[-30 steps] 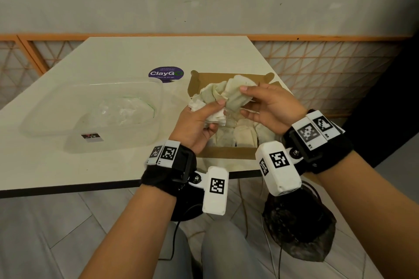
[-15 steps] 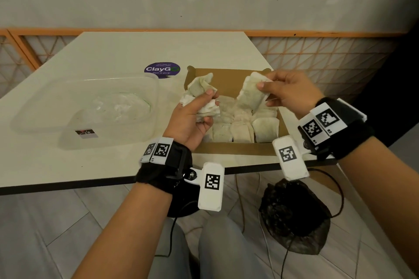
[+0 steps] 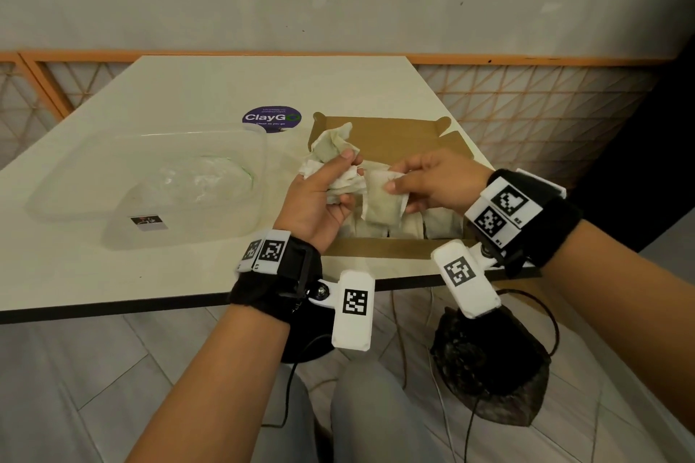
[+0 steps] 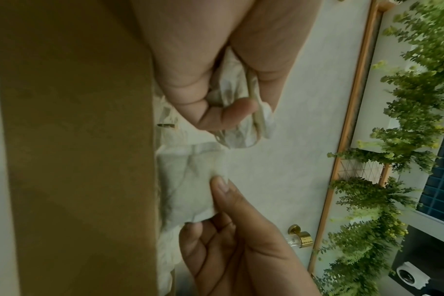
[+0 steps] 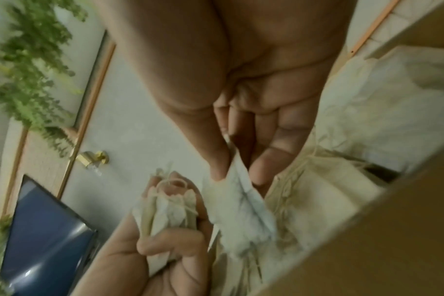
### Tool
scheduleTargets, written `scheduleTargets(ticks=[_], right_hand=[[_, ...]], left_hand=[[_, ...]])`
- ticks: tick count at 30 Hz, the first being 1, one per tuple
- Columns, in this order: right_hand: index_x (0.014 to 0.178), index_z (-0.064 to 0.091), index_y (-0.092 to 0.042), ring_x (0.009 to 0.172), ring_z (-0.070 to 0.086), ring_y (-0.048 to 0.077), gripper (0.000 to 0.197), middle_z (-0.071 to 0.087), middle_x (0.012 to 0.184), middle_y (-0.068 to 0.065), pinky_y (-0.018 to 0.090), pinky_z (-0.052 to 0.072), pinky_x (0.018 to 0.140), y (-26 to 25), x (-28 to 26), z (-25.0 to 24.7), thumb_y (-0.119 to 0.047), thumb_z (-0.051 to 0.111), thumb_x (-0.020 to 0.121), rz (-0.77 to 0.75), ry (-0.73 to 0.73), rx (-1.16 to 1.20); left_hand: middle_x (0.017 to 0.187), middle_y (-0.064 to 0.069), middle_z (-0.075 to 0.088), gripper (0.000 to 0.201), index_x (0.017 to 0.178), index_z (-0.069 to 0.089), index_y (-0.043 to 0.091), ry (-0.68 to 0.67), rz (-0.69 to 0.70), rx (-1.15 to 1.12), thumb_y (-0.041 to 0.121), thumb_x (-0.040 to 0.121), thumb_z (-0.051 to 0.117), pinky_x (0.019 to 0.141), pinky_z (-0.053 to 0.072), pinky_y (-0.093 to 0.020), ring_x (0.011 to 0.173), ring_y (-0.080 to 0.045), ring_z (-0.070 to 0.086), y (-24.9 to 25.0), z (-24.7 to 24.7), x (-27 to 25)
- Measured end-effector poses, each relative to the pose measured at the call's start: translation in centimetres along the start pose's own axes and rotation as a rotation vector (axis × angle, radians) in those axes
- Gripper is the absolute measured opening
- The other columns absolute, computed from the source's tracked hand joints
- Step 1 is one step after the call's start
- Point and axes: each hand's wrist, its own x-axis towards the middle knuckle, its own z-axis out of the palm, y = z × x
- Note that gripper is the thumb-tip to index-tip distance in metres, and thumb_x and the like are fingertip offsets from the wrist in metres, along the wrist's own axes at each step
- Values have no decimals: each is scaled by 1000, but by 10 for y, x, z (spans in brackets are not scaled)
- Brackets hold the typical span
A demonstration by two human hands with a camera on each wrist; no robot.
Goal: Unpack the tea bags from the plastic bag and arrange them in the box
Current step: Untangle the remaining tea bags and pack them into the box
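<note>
Dim, even indoor light; soft shadows under my table [image 3: 188, 274]. Head view bends at edges. My right wrist view smeared with motion blur.

Pale greenish-white tea bags [image 3: 381, 205], brown box [image 3: 391, 132], purple sticker [image 3: 271, 118].

Pale crumpled tea bags [image 3: 340, 165] held above the brown cardboard box [image 3: 391, 139], others inside.

Your way down into the box [image 3: 380, 139] is open only along its bare far strip; tea bags [image 3: 410, 227] fill the near part. On your left the clear tub [image 3: 259, 162] stands just beside the box. The far desk [image 3: 263, 83] lies open past the sticker [image 3: 271, 118].
</note>
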Motion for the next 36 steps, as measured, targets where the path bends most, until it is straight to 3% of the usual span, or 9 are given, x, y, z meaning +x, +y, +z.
scheduleTargets(ticks=[5,8,12,14,20,26,30,32,36], right_hand=[[83,61,-9,67,57,20,7,56,83,13,19,55,56,6,8,12,-3,64,83,62,-110,-52],[89,62,-9,62,58,18,9,58,79,9,18,55,53,4,11,17,-3,64,83,29,-39,-195],[97,59,-17,80,61,20,15,65,88,4,33,53,79,-8,5,9,-8,62,84,-209,194,-492],[93,62,-20,83,59,16,9,63,85,-3,30,49,79,-11,-7,6,-14,61,86,-324,239,-570],[93,66,-7,84,59,22,46,65,91,7,39,47,83,11,-29,27,-44,39,95,-322,-154,-936],[95,65,-15,87,59,16,76,66,93,-1,41,42,90,17,-24,29,-67,12,81,-370,-101,-1108],[100,67,-15,101,54,15,65,60,107,-5,42,34,95,16,-23,31,-57,18,91,-369,-110,-1194],[98,67,-11,100,54,18,59,60,106,1,43,38,93,11,-22,27,-53,26,93,-358,-34,-1110],[85,64,-13,74,57,24,38,62,82,14,27,44,68,-8,-22,18,-46,47,91,-404,279,-440]], left_hand=[[82,-2,60,21,99,57,12,11,3,21,17,81,66,39,38,-12,61,-4,57,0,0,1],[82,-2,60,18,97,58,12,17,5,17,16,81,65,39,38,-12,61,-4,57,0,1,0],[78,-1,62,11,97,58,11,25,7,13,13,87,61,38,38,-13,59,-4,58,1,2,-1],[79,-2,61,12,99,57,10,23,3,5,13,88,61,38,38,-13,60,-4,59,1,1,-1],[80,-1,60,7,95,58,11,20,0,16,13,89,61,39,38,-12,61,-3,58,1,1,0],[80,-2,60,5,94,59,11,29,14,35,12,89,60,39,37,-12,63,-4,57,0,1,-1],[79,-1,60,5,94,59,10,35,12,40,12,90,60,39,37,-12,56,-3,57,0,2,-1],[77,-2,61,5,94,59,9,41,11,32,10,90,60,38,38,-12,53,-4,57,0,3,-1],[75,-1,60,12,100,59,10,44,32,91,6,88,61,38,37,-12,52,-5,56,-1,4,-1]])
